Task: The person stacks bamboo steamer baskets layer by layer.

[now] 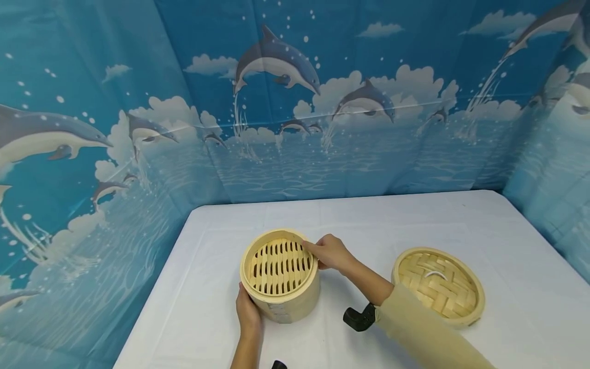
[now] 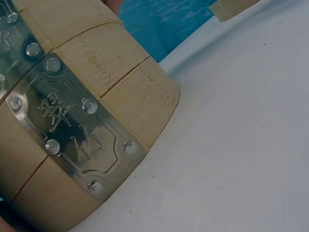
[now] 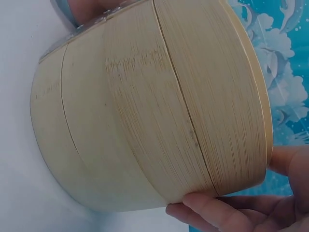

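A booth-like, dressed-up spot, this, boxed in on three sides by printed blue sheeting! Leaping dolphins and puffy clouds sweep across the back and round onto both flanks, creases and fold lines plain to see. In front of it stands the table, white-covered, rounded at the far corners. A bamboo steamer and a woven lid bring kitchen flavour, yet whether a home, a studio or a workshop lies behind those hangings, nobody can tell!
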{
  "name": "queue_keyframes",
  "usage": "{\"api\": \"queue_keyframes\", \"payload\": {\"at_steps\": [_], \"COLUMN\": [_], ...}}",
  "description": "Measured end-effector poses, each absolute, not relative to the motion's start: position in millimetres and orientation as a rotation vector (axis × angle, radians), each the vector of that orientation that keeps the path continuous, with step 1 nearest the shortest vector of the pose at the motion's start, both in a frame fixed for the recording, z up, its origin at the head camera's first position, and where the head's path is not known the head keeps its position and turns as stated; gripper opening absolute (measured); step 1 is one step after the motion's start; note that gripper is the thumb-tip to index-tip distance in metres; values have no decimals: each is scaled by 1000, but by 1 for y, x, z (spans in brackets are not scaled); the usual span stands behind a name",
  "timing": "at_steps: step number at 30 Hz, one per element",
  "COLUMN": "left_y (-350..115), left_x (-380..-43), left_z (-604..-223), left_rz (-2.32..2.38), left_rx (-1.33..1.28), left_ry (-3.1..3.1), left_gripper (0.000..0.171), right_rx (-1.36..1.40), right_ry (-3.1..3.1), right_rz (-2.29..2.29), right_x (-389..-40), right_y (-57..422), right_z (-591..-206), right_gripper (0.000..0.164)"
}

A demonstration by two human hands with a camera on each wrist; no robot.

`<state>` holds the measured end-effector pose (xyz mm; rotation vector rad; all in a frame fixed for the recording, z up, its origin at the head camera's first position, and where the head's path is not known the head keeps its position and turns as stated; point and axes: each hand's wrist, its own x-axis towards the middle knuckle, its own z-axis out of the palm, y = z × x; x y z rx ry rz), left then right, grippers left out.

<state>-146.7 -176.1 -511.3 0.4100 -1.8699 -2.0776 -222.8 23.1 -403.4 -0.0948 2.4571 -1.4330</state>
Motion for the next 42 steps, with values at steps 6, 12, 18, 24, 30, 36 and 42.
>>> {"api": "queue_keyframes", "payload": {"at_steps": [6, 12, 18, 24, 30, 36, 42], "left_y": [-175, -175, -176, -179, -183, -182, -178], "left_x": [-147, -149, -150, -147, -142, -141, -144], "left_z": [-507, -507, -508, -509, -508, -509, -509], "left_rz": [-2116, -2138, -2133, -2114, -2086, -2112, -2127], "left_rx": [396, 387, 381, 426, 477, 469, 453], "left_ry": [-1841, -1823, -1830, -1854, -1888, -1905, -1886], "left_gripper": [53, 52, 53, 54, 55, 56, 55], "right_rx": [-88, -76, -110, -301, -556, -557, -452], "right_ry": [2480, 2503, 2491, 2585, 2753, 2935, 3008], "right_rz": [-1487, -1507, -1457, -1341, -1261, -1061, -852], "right_x": [-214, -210, -211, -210, -202, -185, -171], "right_y": [22, 22, 28, 67, 137, 209, 255], "right_z": [-401, -401, -401, -405, -404, -408, -421], "right_gripper": [42, 43, 44, 53, 41, 34, 35]}}
